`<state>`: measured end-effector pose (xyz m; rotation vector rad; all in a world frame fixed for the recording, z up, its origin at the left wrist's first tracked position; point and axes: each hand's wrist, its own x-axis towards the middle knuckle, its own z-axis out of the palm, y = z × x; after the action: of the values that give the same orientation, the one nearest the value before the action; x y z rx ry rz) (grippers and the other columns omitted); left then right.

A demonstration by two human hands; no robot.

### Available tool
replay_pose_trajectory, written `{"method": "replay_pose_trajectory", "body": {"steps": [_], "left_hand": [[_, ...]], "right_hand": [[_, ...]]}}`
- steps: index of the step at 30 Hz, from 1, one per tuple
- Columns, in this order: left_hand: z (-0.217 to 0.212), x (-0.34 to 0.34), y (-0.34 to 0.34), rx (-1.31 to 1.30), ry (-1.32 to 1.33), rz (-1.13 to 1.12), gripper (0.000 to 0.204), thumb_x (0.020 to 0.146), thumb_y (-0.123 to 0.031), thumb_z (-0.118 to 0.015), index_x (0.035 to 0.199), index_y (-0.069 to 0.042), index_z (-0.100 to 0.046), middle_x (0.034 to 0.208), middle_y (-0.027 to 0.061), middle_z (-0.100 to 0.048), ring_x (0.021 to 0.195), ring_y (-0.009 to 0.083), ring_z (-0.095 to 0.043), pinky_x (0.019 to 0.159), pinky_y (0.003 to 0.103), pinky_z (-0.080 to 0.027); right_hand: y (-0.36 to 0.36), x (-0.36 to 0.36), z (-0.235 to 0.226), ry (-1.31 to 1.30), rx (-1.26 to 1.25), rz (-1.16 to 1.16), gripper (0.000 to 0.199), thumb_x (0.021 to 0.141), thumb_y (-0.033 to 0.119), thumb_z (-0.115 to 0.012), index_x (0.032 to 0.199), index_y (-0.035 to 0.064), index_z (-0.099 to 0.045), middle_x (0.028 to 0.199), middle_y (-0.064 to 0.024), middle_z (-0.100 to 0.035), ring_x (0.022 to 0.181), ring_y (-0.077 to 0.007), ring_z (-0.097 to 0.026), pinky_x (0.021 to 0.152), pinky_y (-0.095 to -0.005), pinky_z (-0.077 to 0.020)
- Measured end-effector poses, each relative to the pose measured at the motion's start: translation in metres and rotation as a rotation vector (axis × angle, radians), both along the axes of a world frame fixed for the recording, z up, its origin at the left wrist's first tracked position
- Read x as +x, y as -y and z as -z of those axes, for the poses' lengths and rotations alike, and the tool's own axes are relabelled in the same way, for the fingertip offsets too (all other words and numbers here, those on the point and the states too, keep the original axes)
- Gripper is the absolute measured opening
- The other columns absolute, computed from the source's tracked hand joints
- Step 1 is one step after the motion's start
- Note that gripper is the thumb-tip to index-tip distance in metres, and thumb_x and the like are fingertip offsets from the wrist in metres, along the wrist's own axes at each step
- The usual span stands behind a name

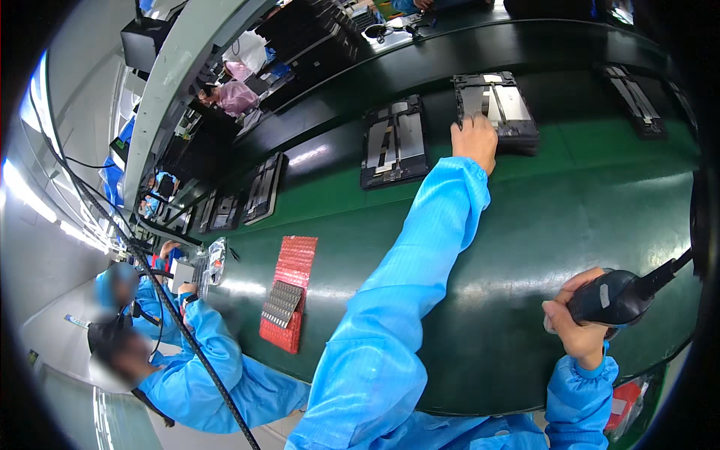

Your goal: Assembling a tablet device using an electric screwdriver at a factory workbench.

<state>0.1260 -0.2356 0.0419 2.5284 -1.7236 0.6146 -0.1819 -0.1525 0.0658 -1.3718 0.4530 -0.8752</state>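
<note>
The person's left hand (474, 141) is stretched far out over the green belt (570, 225), its fingers bent down onto the near left corner of a dark tray (496, 109) that carries grey metal plates. The fingers press on the tray's edge; whether they truly grasp it or only rest there, I cannot tell from here. The blue sleeve (420, 255) runs back from that hand across the belt.

The right hand (576, 319) is clenched round a black handheld scanner (613, 298), held low at the near right edge of the belt, well apart from the tray. A dark cable (671, 268) leaves the scanner's end toward the right.

Just left of the touched tray lies a second dark tray (394, 144) of the same kind, a small gap between them. Farther left along the belt from it sits a third tray (264, 189), and more beyond that, small and hard to make out. Well to the right of the touched tray, another dark assembly (636, 101) lies on the darker lane.

Nearer than the trays, to their left, a red bubble-wrap sheet (291, 289) lies on the belt with a row of small grey parts (283, 304) on it. Left of that sheet, a co-worker in blue (217, 360) stands at the belt's edge, a hand near a clear packet (211, 264).
</note>
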Motion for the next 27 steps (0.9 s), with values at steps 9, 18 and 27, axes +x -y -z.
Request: {"method": "replay_pose_trajectory", "body": {"steps": [9, 18, 27], "left_hand": [[-0.024, -0.017, -0.061, -0.476, -0.046, 0.259, 0.03, 0.061, -0.008, -0.066, 0.091, -0.005, -0.061, 0.096, 0.007, -0.062, 0.098, 0.0249, -0.058, 0.086, 0.04, -0.039], [0.011, -0.116, -0.201, -0.337, -0.325, 0.62, 0.049, 0.056, -0.005, -0.075, 0.103, 0.002, -0.063, 0.112, 0.0137, -0.063, 0.112, 0.0305, -0.058, 0.095, 0.047, -0.04], [0.023, -0.169, -0.26, -0.126, -0.586, 0.726, 0.052, 0.056, -0.023, -0.086, 0.096, 0.001, -0.064, 0.11, 0.0134, -0.064, 0.114, 0.0326, -0.056, 0.101, 0.059, -0.03]], "right_hand": [[0.01, -0.006, -0.008, 0.04, -0.059, 0.071, 0.035, 0.073, -0.01, -0.067, 0.098, 0.0016, -0.047, 0.063, -0.0033, -0.053, 0.049, -0.0084, -0.049, 0.045, -0.0204, -0.0406], [0.035, -0.019, -0.03, 0.045, -0.184, 0.329, 0.041, 0.074, -0.001, -0.07, 0.112, -0.0037, -0.054, 0.061, 0.0019, -0.052, 0.049, -0.0061, -0.049, 0.047, -0.0196, -0.0374], [0.07, -0.055, -0.025, 0.218, -0.221, 0.41, 0.026, 0.072, 0.001, -0.074, 0.092, -0.0021, -0.059, 0.059, -0.0053, -0.059, 0.046, -0.0107, -0.055, 0.044, -0.022, -0.0413]]}}
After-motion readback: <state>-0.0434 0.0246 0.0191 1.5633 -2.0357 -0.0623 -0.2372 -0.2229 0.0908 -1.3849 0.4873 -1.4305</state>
